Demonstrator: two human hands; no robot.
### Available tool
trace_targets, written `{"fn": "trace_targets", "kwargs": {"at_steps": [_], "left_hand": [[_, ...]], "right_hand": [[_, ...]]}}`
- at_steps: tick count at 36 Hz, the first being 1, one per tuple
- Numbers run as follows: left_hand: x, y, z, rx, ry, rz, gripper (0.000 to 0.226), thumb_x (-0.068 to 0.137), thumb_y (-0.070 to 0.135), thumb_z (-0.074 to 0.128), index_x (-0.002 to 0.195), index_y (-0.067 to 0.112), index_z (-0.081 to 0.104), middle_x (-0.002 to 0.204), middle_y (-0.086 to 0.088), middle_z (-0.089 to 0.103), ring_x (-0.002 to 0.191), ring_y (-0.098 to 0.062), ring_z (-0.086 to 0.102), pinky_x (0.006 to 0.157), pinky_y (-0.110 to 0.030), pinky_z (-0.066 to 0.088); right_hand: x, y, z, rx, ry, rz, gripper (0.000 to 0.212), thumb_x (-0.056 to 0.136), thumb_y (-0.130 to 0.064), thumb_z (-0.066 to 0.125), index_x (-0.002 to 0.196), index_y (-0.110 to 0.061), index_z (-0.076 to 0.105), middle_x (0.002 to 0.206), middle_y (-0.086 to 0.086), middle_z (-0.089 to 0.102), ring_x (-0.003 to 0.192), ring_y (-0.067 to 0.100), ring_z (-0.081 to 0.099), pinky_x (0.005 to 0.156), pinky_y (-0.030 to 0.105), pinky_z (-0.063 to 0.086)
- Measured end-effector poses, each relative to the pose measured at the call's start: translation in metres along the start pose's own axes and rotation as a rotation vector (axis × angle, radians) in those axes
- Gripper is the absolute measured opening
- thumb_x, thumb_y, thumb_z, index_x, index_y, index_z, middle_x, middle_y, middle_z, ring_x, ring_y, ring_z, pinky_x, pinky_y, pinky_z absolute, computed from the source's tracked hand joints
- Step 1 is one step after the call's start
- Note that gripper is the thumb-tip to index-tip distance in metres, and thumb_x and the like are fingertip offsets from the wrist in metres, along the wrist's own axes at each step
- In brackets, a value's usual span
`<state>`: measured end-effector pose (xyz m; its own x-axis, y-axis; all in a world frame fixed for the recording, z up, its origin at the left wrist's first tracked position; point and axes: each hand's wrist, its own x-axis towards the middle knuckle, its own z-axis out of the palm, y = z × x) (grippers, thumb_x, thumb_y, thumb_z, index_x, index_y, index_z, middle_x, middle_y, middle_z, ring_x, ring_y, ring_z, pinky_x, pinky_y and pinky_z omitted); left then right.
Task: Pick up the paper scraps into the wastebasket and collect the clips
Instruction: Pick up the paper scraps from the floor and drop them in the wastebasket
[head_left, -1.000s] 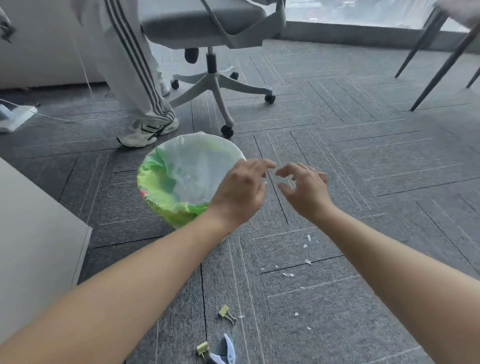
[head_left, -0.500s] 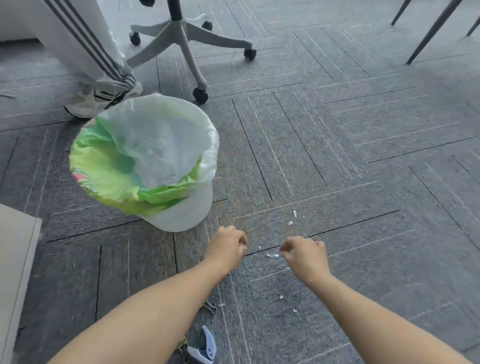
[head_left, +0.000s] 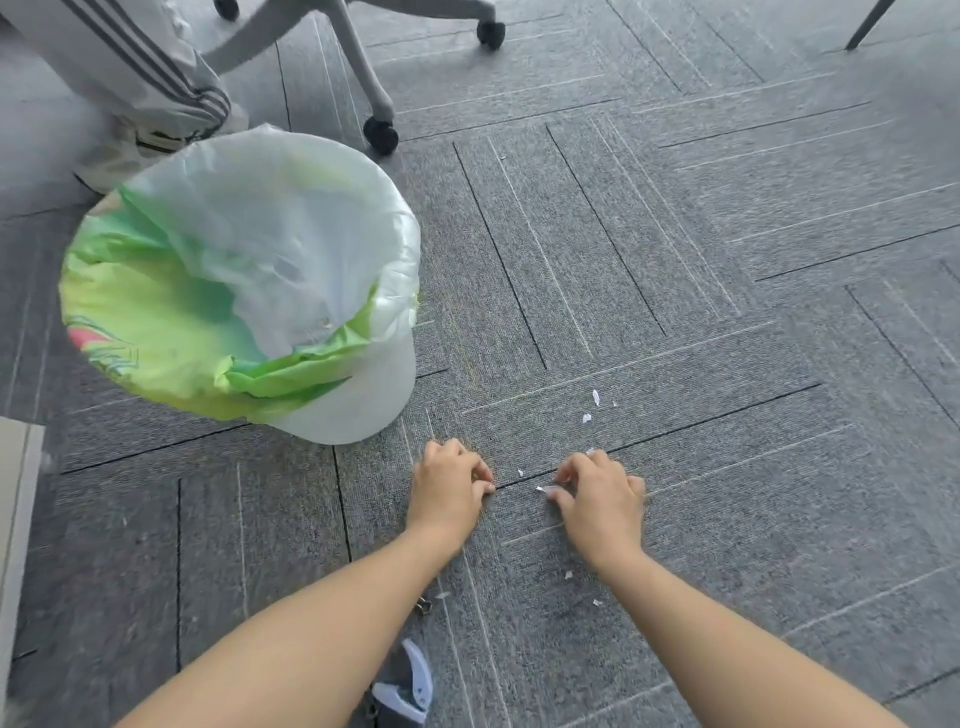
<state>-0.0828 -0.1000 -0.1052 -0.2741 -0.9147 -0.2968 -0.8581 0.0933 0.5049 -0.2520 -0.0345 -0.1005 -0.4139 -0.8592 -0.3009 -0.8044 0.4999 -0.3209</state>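
Scrap-picking occupies both hands: right hand pinches a paper scrap off the carpet, left hand curled, contents unclear, wastebasket just beside, so lifting it over the rim seems next.

Counted around the one wastebasket, lined with a green-and-white bag: two hands, the left hand and right hand, lie on the carpet right of its base. About eight paper scraps show right of the basket, scattered around the hands; tinier flecks are too small to count. One clip peeks out below the basket, beside one white-and-grey tool.
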Motion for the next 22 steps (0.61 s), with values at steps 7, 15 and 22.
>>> {"fn": "trace_targets", "kwargs": {"at_steps": [7,15,22], "left_hand": [[0.003,0.0,0.001,0.07,-0.03,0.05,0.006,0.089,0.041,0.063,0.087,0.035,0.064,0.099,0.017,0.051,0.104,-0.009,0.039,0.096,-0.03,0.031],[0.013,0.022,0.004,0.122,-0.054,0.183,0.006,0.089,0.044,0.061,0.09,0.038,0.063,0.102,0.019,0.049,0.109,-0.01,0.039,0.101,-0.035,0.024],[0.015,0.029,0.008,0.117,-0.048,0.182,0.007,0.086,0.04,0.067,0.091,0.036,0.064,0.108,0.015,0.048,0.111,-0.012,0.038,0.101,-0.035,0.028]], "right_hand": [[-0.002,0.004,0.001,0.032,0.013,0.024,0.013,0.085,-0.047,0.065,0.087,-0.036,0.06,0.098,-0.014,0.053,0.097,0.01,0.048,0.093,0.034,0.029],[-0.005,0.004,-0.003,0.01,0.02,0.01,0.014,0.085,-0.045,0.067,0.09,-0.036,0.057,0.098,-0.015,0.05,0.099,0.01,0.047,0.091,0.033,0.027],[0.001,0.004,-0.006,-0.039,-0.002,-0.014,0.023,0.083,-0.051,0.065,0.099,-0.038,0.054,0.106,-0.013,0.048,0.106,0.012,0.044,0.096,0.037,0.029]]}}
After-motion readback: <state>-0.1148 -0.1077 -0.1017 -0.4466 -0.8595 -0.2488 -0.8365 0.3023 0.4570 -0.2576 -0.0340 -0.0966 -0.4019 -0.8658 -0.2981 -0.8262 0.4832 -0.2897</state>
